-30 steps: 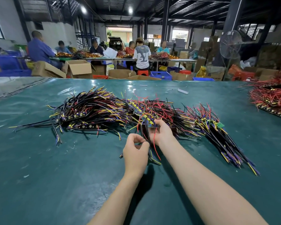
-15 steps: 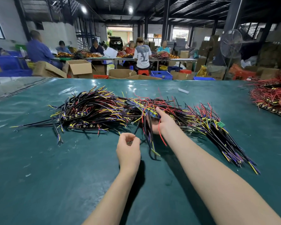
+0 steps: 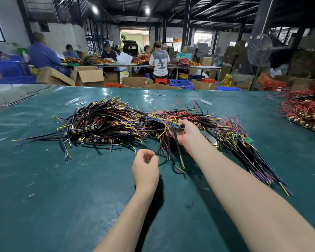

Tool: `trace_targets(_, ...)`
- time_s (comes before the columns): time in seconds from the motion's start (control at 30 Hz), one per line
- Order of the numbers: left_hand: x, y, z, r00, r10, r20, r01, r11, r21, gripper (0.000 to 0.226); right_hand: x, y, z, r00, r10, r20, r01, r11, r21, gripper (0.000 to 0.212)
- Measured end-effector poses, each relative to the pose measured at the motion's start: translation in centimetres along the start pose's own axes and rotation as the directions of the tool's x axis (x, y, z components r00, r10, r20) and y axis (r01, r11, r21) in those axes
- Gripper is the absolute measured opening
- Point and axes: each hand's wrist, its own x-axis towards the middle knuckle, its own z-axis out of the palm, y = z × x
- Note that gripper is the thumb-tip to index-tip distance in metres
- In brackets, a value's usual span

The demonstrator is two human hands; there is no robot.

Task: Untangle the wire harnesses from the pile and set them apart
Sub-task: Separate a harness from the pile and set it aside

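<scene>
Nearest the camera, two bare forearms reach out over the dark green table (image 3: 62, 197); the left hand (image 3: 145, 169) hovers just above the mat with its fingers curled, thumb and forefinger closed tightly on the tip of one thin dark strand that runs up and to the right; that strand belongs to the harness (image 3: 172, 124), a narrow blue strip with black, red and yellow wires, which the right hand (image 3: 186, 132) grips from below, fingers wrapped round the strip and thumb on top; the strip's loose wires hang down in front of the right wrist and their ends splay on the mat between the two hands; the harness sits at the middle front edge of the pile (image 3: 105, 122), a wide tangle of black, purple, yellow and red wires that spreads away to the left; to the right of the right forearm a long bundle (image 3: 247, 151) fans towards the near right, its upper end meeting the pile; further back a small white scrap (image 3: 206, 102) lies on the mat; at the far right edge sits a red wire heap (image 3: 305, 110); beyond the table stand an open cardboard box (image 3: 89, 74), a blue crate (image 3: 181, 84) and a standing fan (image 3: 259, 47), with people seated at long tables behind.
</scene>
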Motion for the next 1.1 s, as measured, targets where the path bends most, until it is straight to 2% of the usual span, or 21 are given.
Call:
trace_targets(0.13,-0.3,0.1,0.2,1.000,0.016,0.023,-0.017,1.000,0.011,0.024,-0.2,-0.4,0.1,0.995,-0.062,0.079,0.048,0.984,0.172,0.023)
trace_targets(0.27,-0.5,0.1,0.4,0.998,0.032,0.045,-0.031,0.999,-0.017,0.025,-1.3,-2.4,1.1,0.962,-0.198,0.185,0.147,0.955,0.259,0.026)
trace_targets(0.4,-0.2,0.3,0.3,0.999,0.025,0.032,-0.022,0.997,-0.078,0.026,-3.3,-4.5,1.5,0.911,-0.236,0.337,0.170,0.962,0.215,0.028)
trace_targets(0.53,-0.1,1.8,-0.3,0.997,0.055,0.051,-0.036,0.946,-0.323,0.016,-5.3,-2.7,1.4,0.894,-0.102,0.436,0.091,0.995,0.045,0.032)
trace_targets(0.6,0.4,2.6,-1.3,0.996,0.089,-0.002,-0.079,0.882,-0.464,0.016,-5.6,-0.7,1.1,0.888,-0.024,0.459,0.030,1.000,-0.007,0.031)
trace_targets(0.63,1.0,2.9,-2.1,0.997,0.060,-0.052,-0.079,0.830,-0.552,0.019,-5.6,0.2,0.8,0.883,0.014,0.470,0.002,0.999,-0.034,0.033)
trace_targets(0.7,2.4,3.6,-3.8,0.990,-0.093,-0.103,-0.016,0.664,-0.748,0.025,-5.6,1.7,0.0,0.868,0.101,0.486,-0.054,0.993,-0.109,0.037)
trace_targets(0.77,3.4,3.8,-5.4,0.979,-0.202,-0.027,0.077,0.490,-0.868,0.030,-5.5,3.0,-0.8,0.851,0.158,0.500,-0.069,0.979,-0.193,0.028)
trace_targets(0.8,3.5,4.0,-5.8,0.972,-0.232,0.034,0.138,0.449,-0.883,0.029,-5.4,3.6,-0.9,0.845,0.180,0.503,-0.061,0.968,-0.243,0.025)
trace_targets(0.9,4.3,3.7,-6.7,0.947,-0.309,0.085,0.231,0.473,-0.850,0.018,-5.1,5.0,-0.7,0.854,0.203,0.480,-0.026,0.937,-0.350,0.019)
trace_targets(1.0,5.1,4.3,-7.1,0.961,-0.273,0.043,0.185,0.519,-0.834,0.021,-5.2,5.5,1.0,0.836,0.191,0.514,-0.040,0.956,-0.291,0.020)
trace_targets(1.07,5.7,4.1,-7.0,0.946,-0.298,-0.126,0.099,0.637,-0.764,0.004,-5.2,5.8,3.0,0.812,0.179,0.555,-0.050,0.970,-0.239,0.024)
trace_targets(1.1,5.9,3.7,-7.0,0.914,-0.314,-0.255,0.043,0.702,-0.711,0.012,-5.2,6.0,4.2,0.812,0.167,0.559,-0.047,0.974,-0.222,0.025)
